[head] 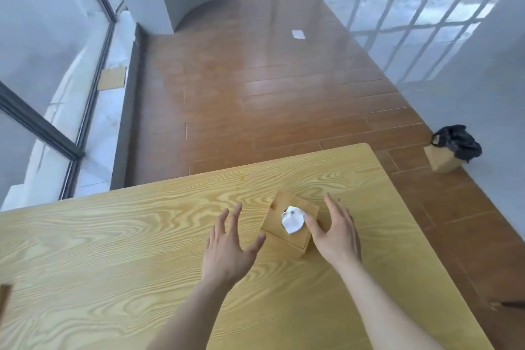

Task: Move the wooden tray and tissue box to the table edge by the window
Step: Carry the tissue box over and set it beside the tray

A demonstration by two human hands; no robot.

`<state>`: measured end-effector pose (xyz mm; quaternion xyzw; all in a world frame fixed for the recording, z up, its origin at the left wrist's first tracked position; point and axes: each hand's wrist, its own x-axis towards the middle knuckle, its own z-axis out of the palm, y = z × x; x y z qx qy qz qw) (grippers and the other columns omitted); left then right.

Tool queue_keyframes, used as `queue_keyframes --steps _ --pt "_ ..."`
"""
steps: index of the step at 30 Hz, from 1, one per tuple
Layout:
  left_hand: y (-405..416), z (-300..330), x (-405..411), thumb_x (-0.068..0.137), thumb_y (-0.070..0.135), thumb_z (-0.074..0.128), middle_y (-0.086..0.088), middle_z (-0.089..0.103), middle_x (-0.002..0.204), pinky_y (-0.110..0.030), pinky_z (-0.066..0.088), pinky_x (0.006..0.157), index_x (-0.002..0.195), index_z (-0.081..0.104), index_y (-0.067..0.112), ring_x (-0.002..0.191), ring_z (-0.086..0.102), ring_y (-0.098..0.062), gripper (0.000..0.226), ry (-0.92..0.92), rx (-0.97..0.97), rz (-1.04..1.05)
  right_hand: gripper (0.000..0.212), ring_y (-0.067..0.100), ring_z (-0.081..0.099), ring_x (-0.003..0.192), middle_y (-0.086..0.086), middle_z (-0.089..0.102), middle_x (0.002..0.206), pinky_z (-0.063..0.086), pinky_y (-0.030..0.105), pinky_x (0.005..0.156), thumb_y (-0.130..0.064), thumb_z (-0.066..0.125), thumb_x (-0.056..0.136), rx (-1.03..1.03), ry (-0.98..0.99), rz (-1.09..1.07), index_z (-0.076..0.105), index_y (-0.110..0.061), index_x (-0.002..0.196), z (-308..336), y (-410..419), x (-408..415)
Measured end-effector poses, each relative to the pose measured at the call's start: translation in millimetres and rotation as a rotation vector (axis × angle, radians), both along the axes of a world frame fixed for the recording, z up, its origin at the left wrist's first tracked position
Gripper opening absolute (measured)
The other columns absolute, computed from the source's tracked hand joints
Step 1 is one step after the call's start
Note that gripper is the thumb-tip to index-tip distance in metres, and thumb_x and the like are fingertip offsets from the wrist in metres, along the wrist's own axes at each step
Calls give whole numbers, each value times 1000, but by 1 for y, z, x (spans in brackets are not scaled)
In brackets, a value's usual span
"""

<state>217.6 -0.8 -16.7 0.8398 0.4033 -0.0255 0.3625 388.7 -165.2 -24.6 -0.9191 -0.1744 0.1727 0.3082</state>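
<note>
- Hands first: the right hand [333, 231] has fingers spread, its thumb lying on the top of the wooden tissue box [289, 223] next to the white tissue [292, 219], the other fingers reaching past the box's right side; whether they press that side cannot be told.
- Left hand [227, 247] hangs just beside the box's left face, fingers splayed apart, thumb tip near the lower left corner and holding nothing.
- Neither grip is clamped yet; both are apart and bracketing the box, so the step in hand looks like a two-sided take.
- Box sits on the desk [113, 250], turned cornerwise to the viewer, toward the far right part of the top and well apart from the desk side nearest the window [42, 71] on the left.
- Handling, as a judgement: a small stiff wooden cube, probably light, with smooth faces that could slide under a loose hold; palms on opposite flat sides should carry it best, keeping clear of the soft tissue, which would tear or pull out.
- Brown edge at the far left of the desk may be the wooden tray; too little shows to say.
- Small bin with a black bag [454, 148] stands on the wooden floor [255, 94] beyond.
</note>
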Motion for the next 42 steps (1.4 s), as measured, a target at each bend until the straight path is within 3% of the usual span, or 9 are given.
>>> queue_keyframes --steps 4,11,14,22,25,30,33,37,42 --pt "-22 -7 30 87 63 59 -1 28 157 -41 46 99 156 11 44 137 46 -25 86 -33 -247 191 73 21 31 148 2 37 161 34 44 117 -54 63 90 93 142 -73 37 -31 154 -5 10 29" --pt "-55 -22 69 88 46 69 -12 37 158 -44 37 114 158 -6 30 140 43 -33 103 -42 -759 684 65 21 37 146 1 44 156 34 39 116 -40 68 92 130 274 -9 43 -25 151 -15 30 56" --pt "-64 -31 77 88 41 69 -10 47 148 -50 42 113 159 1 23 131 52 -33 100 -80 -862 806 64 21 38 146 -2 48 154 35 36 116 -37 68 93 120 309 44 43 -27 151 -19 34 60" --pt "-56 -37 81 94 30 65 -7 60 124 -47 48 104 141 33 12 115 60 -31 60 -115 -769 892 39 18 64 119 -4 72 124 52 35 98 -36 70 89 -4 268 80 69 -26 126 -26 25 43" --pt "-44 -32 77 97 28 61 -1 57 114 -36 44 88 125 43 14 102 57 -26 36 -99 -628 822 43 17 67 107 -3 73 114 53 33 91 -41 73 86 -38 318 66 68 -23 124 -30 15 33" --pt "-30 -31 66 95 28 61 1 63 121 -38 49 86 123 52 25 106 62 -24 30 -89 -583 690 55 11 66 107 -7 73 112 55 39 96 -48 80 76 68 536 -32 69 -24 124 -39 3 16" --pt "-28 -30 61 95 24 61 1 65 117 -34 49 77 124 53 28 100 64 -21 30 -112 -617 678 41 7 67 102 -10 74 104 58 42 93 -38 79 82 148 578 -92 71 -24 120 -41 3 9" --pt "-30 -29 55 96 15 58 1 66 114 -29 47 67 122 54 26 93 64 -18 29 -146 -648 685 24 5 68 97 -10 76 97 58 34 89 -29 76 86 163 567 -95 76 -26 109 -34 4 3" --pt "-33 -24 44 94 13 60 0 67 118 -32 50 71 121 56 27 101 66 -23 31 -168 -669 660 21 3 69 90 -9 77 95 51 20 73 -24 74 86 170 573 -87 77 -28 106 -20 0 -7"
